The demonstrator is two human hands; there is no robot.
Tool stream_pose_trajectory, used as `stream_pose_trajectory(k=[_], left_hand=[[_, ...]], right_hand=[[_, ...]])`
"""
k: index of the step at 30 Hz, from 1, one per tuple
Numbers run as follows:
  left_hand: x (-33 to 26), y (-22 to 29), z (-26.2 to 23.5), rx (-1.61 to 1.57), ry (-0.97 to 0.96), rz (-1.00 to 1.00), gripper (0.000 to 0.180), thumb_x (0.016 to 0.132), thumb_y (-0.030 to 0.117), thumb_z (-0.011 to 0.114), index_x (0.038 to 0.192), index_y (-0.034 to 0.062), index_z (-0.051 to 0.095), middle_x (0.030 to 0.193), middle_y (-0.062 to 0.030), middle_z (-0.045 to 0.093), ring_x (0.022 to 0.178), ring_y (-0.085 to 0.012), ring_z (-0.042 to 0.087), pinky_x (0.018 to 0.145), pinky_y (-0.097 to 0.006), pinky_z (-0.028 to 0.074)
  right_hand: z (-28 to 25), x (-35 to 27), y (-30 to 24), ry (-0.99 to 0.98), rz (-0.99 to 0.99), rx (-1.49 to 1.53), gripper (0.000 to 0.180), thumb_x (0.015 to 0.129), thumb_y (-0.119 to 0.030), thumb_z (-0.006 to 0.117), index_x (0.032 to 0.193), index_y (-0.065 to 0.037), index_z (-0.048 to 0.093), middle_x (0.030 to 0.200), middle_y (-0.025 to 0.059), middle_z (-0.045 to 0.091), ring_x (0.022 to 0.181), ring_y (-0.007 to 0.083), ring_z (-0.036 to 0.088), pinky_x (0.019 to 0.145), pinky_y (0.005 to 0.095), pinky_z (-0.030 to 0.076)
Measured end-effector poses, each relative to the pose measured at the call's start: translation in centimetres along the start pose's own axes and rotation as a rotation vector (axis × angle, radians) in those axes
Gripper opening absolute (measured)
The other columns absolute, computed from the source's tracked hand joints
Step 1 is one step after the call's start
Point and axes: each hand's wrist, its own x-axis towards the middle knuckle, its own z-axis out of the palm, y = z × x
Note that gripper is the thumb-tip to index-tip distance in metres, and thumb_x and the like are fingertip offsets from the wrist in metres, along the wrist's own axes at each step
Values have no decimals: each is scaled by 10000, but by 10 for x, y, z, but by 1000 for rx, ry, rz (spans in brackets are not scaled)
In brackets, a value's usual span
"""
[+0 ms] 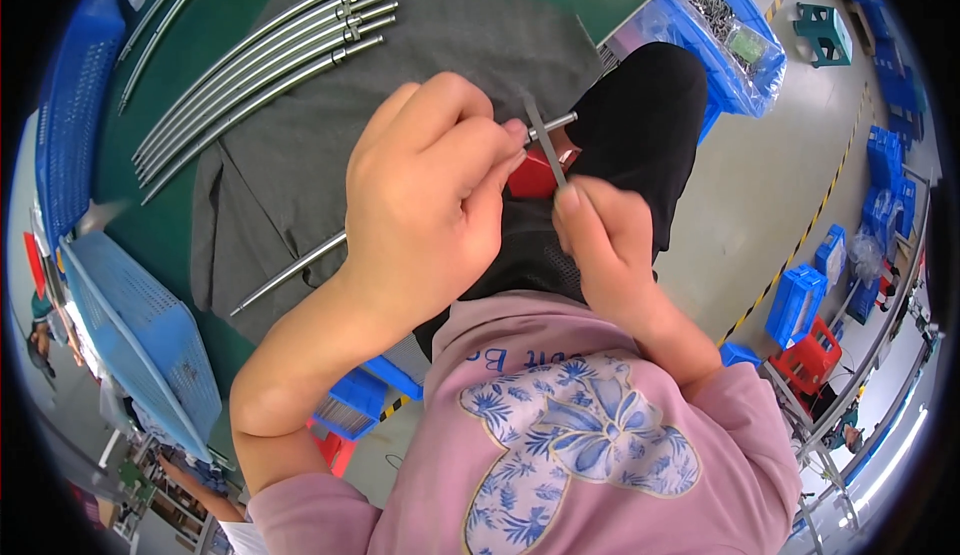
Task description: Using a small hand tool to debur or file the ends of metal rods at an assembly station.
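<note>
My left hand (425, 180) is closed around a thin silver metal rod (292, 272). One end of the rod sticks out past my fingertips to the right; the other slants down to the left over the dark grey cloth (480, 35). In my right hand (607, 230), a narrow flat grey file (548, 147) is pinched between thumb and fingers. The file crosses the rod's right end and appears to touch it, its far tip smeared by motion. Several similar silver rods (265, 70) with small collars lie side by side at the upper left.
A blue bin (715, 40) with small metal parts in a plastic bag stands at the upper right. Blue baskets (150, 330) line the left side. Beneath my hands is a red object (530, 177), partly hidden. A green stool (823, 35) stands on the floor to the right.
</note>
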Motion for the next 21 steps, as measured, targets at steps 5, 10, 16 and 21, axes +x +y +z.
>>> stream_pose_trajectory(k=[5,10,16,21], left_hand=[[-1,-3,3,-41,31,-19,151,620,-60,675,714,20,588,718,-62,505,622,-244,483,539,-337,395],[0,-2,3,-49,1,-6,158,614,-60,673,725,20,593,721,-62,508,628,-245,485,543,-338,397],[0,-4,4,-23,-4,29,147,619,-49,672,717,22,588,721,-60,509,628,-251,484,536,-342,392],[3,-2,-2,9,-12,50,159,651,-89,688,702,-10,561,716,-78,526,607,-211,513,530,-274,407]], right_hand=[[5,23,-16,-24,69,83,308,916,-105,473,629,2,442,505,1,357,505,59,303,439,266,272],[-1,7,-4,-12,-4,22,292,917,-108,481,652,10,445,510,20,346,504,81,310,453,279,282],[8,1,12,24,-24,17,263,904,-90,484,661,6,458,527,71,374,479,159,330,473,294,301],[17,23,10,96,-203,-63,264,888,-97,506,654,7,443,524,108,394,440,247,367,444,326,305]])
